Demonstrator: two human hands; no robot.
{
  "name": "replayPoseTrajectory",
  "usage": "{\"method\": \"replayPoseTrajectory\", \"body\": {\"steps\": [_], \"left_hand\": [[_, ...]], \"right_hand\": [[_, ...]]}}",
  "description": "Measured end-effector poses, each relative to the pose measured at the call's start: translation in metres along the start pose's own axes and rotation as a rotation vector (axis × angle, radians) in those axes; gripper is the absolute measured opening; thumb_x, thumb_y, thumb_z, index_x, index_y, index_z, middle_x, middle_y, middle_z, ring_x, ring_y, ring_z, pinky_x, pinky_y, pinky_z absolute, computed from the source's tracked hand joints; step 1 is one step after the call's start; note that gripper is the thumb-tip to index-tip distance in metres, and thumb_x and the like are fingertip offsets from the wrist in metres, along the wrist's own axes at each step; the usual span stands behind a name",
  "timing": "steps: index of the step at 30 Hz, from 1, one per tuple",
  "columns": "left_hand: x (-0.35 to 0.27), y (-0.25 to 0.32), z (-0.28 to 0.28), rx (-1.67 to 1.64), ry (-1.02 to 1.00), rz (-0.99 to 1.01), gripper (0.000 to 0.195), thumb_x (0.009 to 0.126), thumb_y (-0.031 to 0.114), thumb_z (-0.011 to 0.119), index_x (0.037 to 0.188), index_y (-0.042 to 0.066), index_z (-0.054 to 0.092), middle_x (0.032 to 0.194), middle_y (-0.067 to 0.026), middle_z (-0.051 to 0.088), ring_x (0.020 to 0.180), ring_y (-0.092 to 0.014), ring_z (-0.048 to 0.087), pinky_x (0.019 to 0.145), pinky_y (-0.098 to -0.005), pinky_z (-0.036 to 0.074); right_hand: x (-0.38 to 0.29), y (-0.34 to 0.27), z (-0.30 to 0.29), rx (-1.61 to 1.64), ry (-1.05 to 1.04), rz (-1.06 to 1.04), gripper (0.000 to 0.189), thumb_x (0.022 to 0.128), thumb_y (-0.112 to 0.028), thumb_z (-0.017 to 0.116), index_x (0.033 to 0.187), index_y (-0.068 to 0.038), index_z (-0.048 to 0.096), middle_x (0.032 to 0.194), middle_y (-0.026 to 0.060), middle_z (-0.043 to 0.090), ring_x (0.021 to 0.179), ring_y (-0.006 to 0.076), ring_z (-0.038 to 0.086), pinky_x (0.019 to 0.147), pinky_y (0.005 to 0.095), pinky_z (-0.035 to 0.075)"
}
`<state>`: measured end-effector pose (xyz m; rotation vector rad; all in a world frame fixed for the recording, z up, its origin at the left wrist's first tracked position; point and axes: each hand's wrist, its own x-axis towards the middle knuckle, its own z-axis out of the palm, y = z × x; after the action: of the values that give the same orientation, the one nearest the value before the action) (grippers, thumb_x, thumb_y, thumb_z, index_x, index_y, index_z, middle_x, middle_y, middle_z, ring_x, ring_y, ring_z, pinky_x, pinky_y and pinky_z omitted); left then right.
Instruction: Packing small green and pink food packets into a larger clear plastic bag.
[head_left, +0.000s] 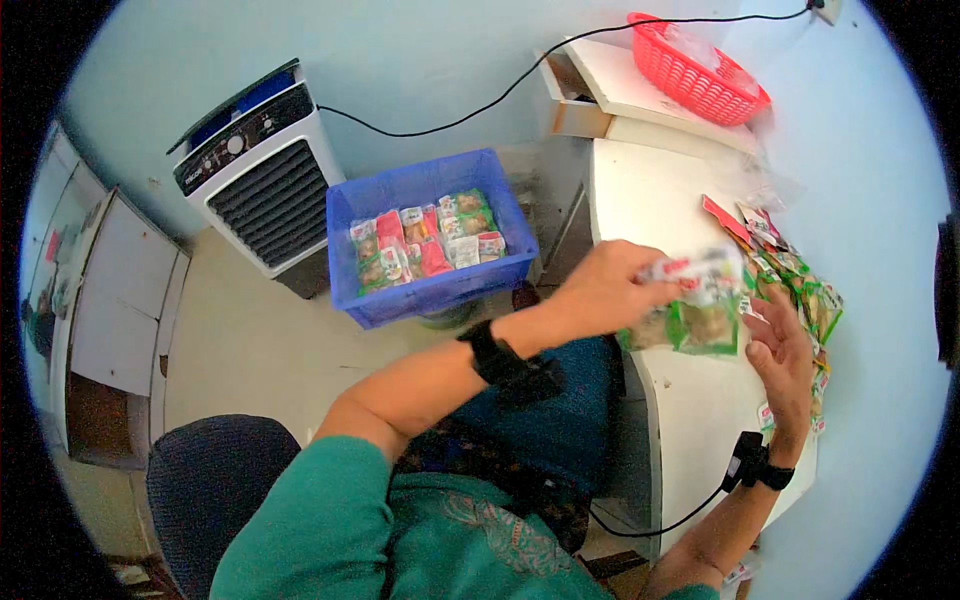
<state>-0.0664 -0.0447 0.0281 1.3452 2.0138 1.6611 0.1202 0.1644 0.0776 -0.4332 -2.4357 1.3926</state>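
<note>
My left hand (611, 289) grips small plastic food packets (705, 326) by their white and red printed tops. They are blurred, and their clear lower parts have green edges and show pale contents; I cannot tell exactly how many there are. Over the white desk (720, 420), my right hand (784, 360) is held with fingers apart beside these packets. Its fingertips are close to a heap of similar packets (821, 307) along the wall, and whether they touch any is unclear. Both wrists wear black straps with devices.
A blue plastic crate (431, 289) holding rows of packets stands left of the desk. Beyond it is an air cooler (262, 187), its black cable (450, 124) running up the wall. A red plastic basket (697, 75) rests on a raised drawer unit (615, 90). A dark chair back (217, 495) is behind me.
</note>
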Motion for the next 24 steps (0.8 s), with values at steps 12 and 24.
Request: {"method": "replayPoseTrajectory", "body": {"steps": [12, 24], "left_hand": [[-0.061, -0.138, -0.167, -0.714, 0.506, -0.562, 0.028, 0.089, 0.019, 0.065, 0.110, 0.000, 0.061, 0.098, -0.0097, 0.069, 0.079, -0.019, 0.069, 0.072, -0.0345, 0.058], [-0.087, -0.304, -0.207, -0.667, 0.407, -0.679, 0.033, 0.090, 0.015, 0.064, 0.115, -0.003, 0.056, 0.110, -0.0136, 0.064, 0.095, -0.027, 0.066, 0.083, -0.0436, 0.055]], "right_hand": [[0.015, 0.024, 0.080, -0.494, -0.270, -0.110, 0.090, 0.076, -0.038, 0.075, 0.144, 0.000, 0.030, 0.147, 0.0257, 0.033, 0.136, 0.0396, 0.033, 0.112, 0.0425, 0.027], [0.024, 0.042, 0.099, -0.784, -0.280, -0.212, 0.107, 0.062, -0.042, 0.081, 0.144, 0.003, 0.028, 0.151, 0.0255, 0.024, 0.140, 0.0422, 0.022, 0.114, 0.0474, 0.021]]}}
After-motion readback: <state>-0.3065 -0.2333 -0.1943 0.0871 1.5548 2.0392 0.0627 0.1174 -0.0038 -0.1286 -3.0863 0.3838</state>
